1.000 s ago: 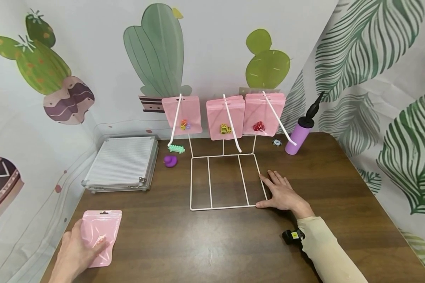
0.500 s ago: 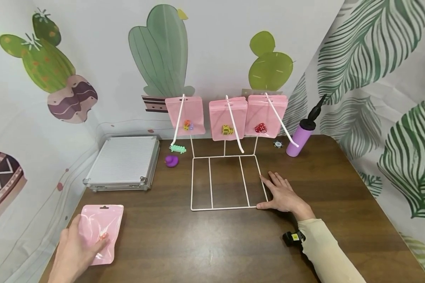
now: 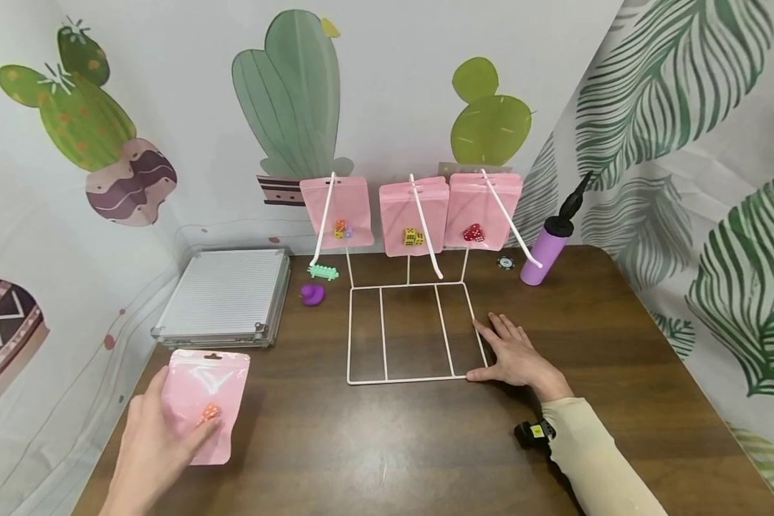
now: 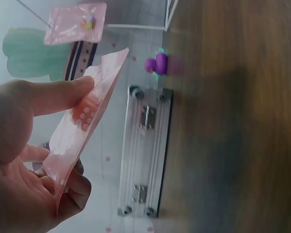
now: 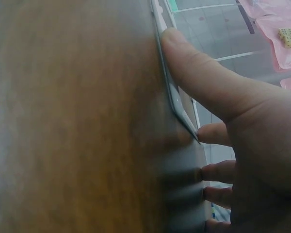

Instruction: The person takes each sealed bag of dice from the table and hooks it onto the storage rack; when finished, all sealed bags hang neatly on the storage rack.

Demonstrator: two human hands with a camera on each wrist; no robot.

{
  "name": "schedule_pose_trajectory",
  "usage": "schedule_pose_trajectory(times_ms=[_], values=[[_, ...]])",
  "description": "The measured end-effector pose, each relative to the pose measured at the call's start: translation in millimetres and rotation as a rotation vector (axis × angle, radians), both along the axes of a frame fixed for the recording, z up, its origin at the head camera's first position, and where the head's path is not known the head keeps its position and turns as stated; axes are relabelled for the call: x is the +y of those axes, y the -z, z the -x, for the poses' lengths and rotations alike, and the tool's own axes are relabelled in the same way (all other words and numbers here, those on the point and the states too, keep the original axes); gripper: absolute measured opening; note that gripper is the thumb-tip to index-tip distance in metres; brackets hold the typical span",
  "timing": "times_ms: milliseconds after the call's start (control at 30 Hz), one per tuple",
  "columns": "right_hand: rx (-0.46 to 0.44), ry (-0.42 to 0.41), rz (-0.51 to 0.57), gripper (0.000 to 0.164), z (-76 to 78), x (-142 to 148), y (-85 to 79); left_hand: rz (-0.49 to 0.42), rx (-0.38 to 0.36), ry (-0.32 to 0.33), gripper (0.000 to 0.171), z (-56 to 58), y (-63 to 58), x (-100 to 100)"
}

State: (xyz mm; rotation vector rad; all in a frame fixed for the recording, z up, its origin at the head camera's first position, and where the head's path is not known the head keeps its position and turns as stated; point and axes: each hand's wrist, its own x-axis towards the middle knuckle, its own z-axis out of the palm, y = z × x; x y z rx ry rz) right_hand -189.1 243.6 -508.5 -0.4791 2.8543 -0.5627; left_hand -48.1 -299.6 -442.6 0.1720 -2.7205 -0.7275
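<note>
My left hand [image 3: 151,441] pinches a pink zip pouch [image 3: 200,380] between thumb and fingers, raised above the table at the left. Orange dice [image 4: 83,115] with white dots show through it beside the thumb. My right hand [image 3: 519,356] rests with spread fingers at the front right corner of a white wire rack [image 3: 419,378]; its thumb and index finger touch the wire. Three hooks carry pink pouches: mixed-colour dice in the left pouch [image 3: 345,204], yellow dice in the middle pouch [image 3: 396,211], red dice in the right pouch [image 3: 467,204].
A silver case [image 3: 222,294] lies at the back left. Beside it are a purple rubber duck [image 3: 312,294] and a small green toy [image 3: 323,272]. Right of the rack stand a purple hand pump [image 3: 545,251] and a poker chip [image 3: 505,263]. The hooks jut forward over the base.
My left hand has lifted the pouch and carried it a little right and farther from me. The right hand stays put on the rack.
</note>
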Motion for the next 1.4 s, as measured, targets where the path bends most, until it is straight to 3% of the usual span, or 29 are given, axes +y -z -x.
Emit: schedule_pose_trajectory(times_ms=[233, 533, 1033, 1400], values=[[0.009, -0.004, -0.009, 0.112, -0.1, -0.4, -1.3, -0.009, 0.006, 0.034, 0.119, 6.8, -10.1, 18.0], [0.016, -0.001, -0.012, 0.111, 0.3, 0.4, -0.9, -0.047, 0.121, 0.104, 0.118, 20.0, -20.7, 46.5], [0.014, -0.003, -0.004, 0.111, -0.5, -0.3, 1.5, -0.168, 0.216, 0.182, 0.116, 33.8, -35.7, 92.2], [0.023, -0.002, -0.004, 0.111, -0.7, -0.4, 0.6, -0.196, 0.302, 0.266, 0.112, 39.6, -51.0, 113.3]])
